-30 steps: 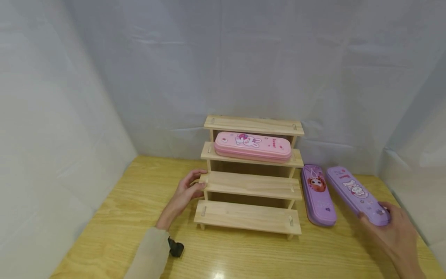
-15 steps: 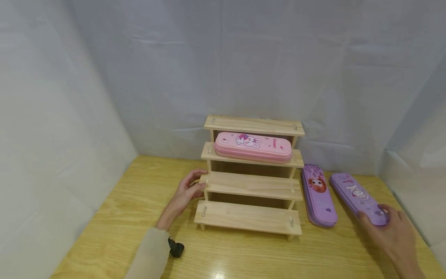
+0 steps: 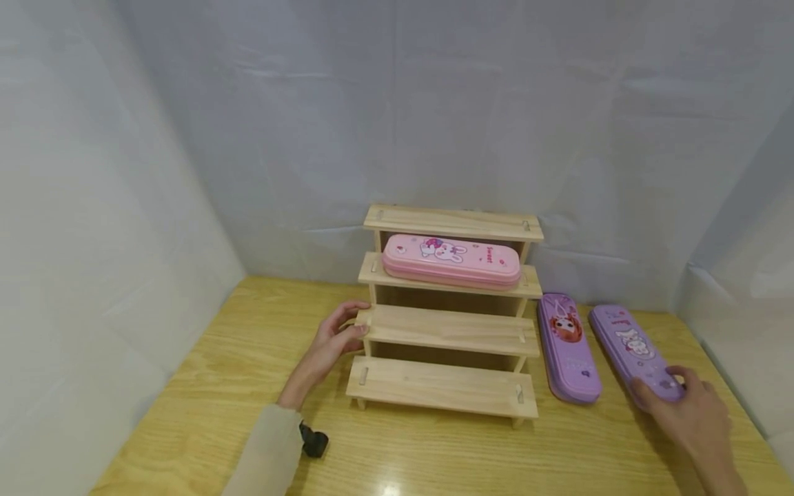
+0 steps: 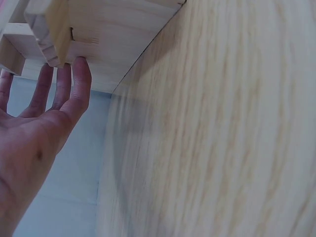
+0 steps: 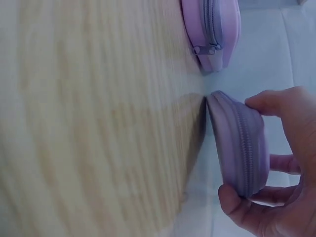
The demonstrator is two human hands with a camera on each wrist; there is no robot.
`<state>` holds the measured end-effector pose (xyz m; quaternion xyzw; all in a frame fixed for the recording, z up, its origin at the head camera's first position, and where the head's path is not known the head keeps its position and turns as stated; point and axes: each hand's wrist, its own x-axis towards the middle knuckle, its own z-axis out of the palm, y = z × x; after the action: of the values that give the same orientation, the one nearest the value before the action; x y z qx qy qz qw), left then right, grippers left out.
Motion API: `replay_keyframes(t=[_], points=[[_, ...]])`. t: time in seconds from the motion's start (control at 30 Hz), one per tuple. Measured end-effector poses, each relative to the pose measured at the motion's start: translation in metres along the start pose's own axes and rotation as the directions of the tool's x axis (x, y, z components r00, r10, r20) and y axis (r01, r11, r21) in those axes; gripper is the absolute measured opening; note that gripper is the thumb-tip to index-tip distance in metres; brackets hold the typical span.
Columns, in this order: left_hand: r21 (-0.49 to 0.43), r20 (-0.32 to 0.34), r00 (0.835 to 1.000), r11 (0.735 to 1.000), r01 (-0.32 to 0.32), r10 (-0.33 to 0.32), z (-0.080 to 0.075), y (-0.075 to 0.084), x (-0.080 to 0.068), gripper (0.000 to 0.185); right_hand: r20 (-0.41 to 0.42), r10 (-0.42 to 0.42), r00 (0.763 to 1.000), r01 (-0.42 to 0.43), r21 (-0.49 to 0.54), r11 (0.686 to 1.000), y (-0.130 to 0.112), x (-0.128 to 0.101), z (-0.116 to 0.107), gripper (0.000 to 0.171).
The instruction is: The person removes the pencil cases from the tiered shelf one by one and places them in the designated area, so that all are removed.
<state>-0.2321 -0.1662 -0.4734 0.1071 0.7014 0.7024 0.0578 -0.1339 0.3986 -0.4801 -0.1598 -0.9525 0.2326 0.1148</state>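
A stepped wooden rack (image 3: 448,331) stands at the middle of the table. A pink pencil case (image 3: 451,260) lies on its second shelf from the top. My left hand (image 3: 335,339) rests against the rack's left end, straight fingers (image 4: 74,86) touching the wood (image 4: 98,39). To the right of the rack lie two purple pencil cases on the table. My right hand (image 3: 682,406) grips the near end of the right-hand one (image 3: 633,348), thumb and fingers curled round it (image 5: 242,143). The other purple case (image 3: 566,344) lies free beside it (image 5: 212,29).
The wooden table (image 3: 434,455) is walled by pale cloth (image 3: 397,117) at the back and both sides. A small black object (image 3: 313,441) sits at my left sleeve. The rack's top, third and bottom shelves carry nothing.
My right hand has shifted the right-hand purple case slightly left and down, nearer the table and the other purple case. The left hand has stayed on the rack.
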Motion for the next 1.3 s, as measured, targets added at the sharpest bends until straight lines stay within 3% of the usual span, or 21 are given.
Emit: replay_keyframes(t=[0.37,0.7,0.9,1.03,1.3], points=[[-0.008,0.004,1.000,1.000,0.000,0.000,0.001,0.000,0.000,0.046,0.107,0.069,0.992,-0.066,-0.027,0.997,-0.001,0.005,0.004,0.084],[-0.007,0.003,1.000,1.000,0.002,-0.002,0.000,0.000,-0.001,0.045,0.183,0.013,0.983,0.007,-0.105,0.994,-0.006,0.013,-0.002,0.090],[-0.003,-0.001,1.000,1.000,0.008,-0.008,0.000,0.001,0.000,0.045,0.044,-0.098,0.994,0.102,-0.095,0.990,-0.015,0.008,-0.003,0.079],[-0.006,-0.002,1.000,1.000,0.008,-0.008,0.001,0.001,0.000,0.045,-0.086,-0.158,0.984,0.155,-0.039,0.987,-0.028,0.007,-0.002,0.068],[-0.008,-0.009,1.000,1.000,0.004,-0.004,0.001,0.001,-0.001,0.045,-0.147,-0.195,0.970,0.206,0.061,0.977,-0.066,0.009,-0.004,0.063]])
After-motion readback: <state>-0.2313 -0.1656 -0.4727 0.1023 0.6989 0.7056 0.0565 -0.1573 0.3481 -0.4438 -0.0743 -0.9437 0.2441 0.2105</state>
